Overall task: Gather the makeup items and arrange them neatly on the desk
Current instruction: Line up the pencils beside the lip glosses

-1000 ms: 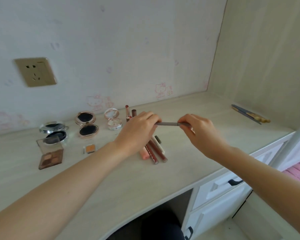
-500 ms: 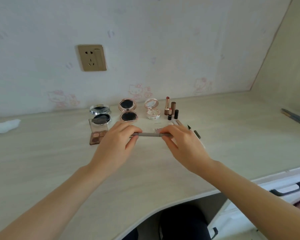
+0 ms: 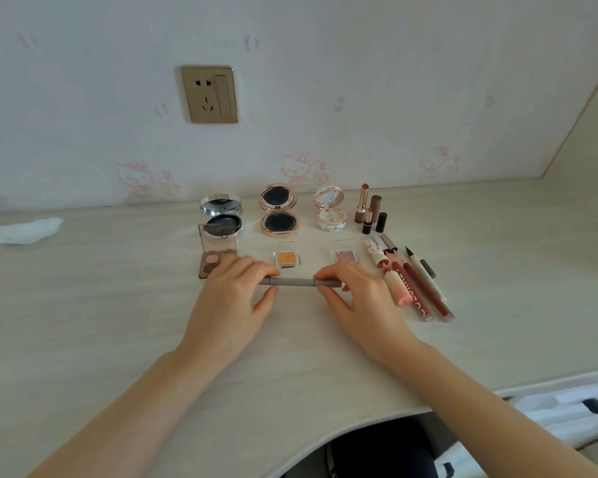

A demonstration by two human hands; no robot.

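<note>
**Grey pencil held level between both hands, in front of the makeup rows**

Landmark: the grey makeup pencil (image 3: 292, 281).

- Pencil is lying with its long axis running left–right, roughly parallel to the desk's (image 3: 83, 322) front edge and to the wall behind. It is sitting low over or on the desktop; contact with the surface cannot be told.
- Left hand (image 3: 227, 305) is pinching the pencil's left end between thumb and curled forefinger; the other fingers are curling alongside.
- Right hand (image 3: 359, 298) is pinching the right end the same way, thumb below, fingers (image 3: 328, 270) folding over the top. The end tips are hidden under the fingers, so which end is the point cannot be told.
- Just behind the pencil: an orange single eyeshadow (image 3: 286, 258) and a pink single eyeshadow (image 3: 343, 256), side by side.
- Behind-left of the pencil: a brown eyeshadow palette (image 3: 214, 257), partly covered by the left hand.
- Further behind: three open compacts in a row, silver compact (image 3: 221, 215), rose-gold compact (image 3: 278, 210), pink compact (image 3: 330, 210).
- Behind-right: upright lipsticks (image 3: 369, 210) grouped together.
- Right of the pencil: lip gloss tubes and liners (image 3: 415, 284) lying together, long axes running front–back and fanning slightly.
- Far left of the pencil: a white tissue (image 3: 26, 231).
- On the wall above: a gold socket (image 3: 209, 94).
</note>
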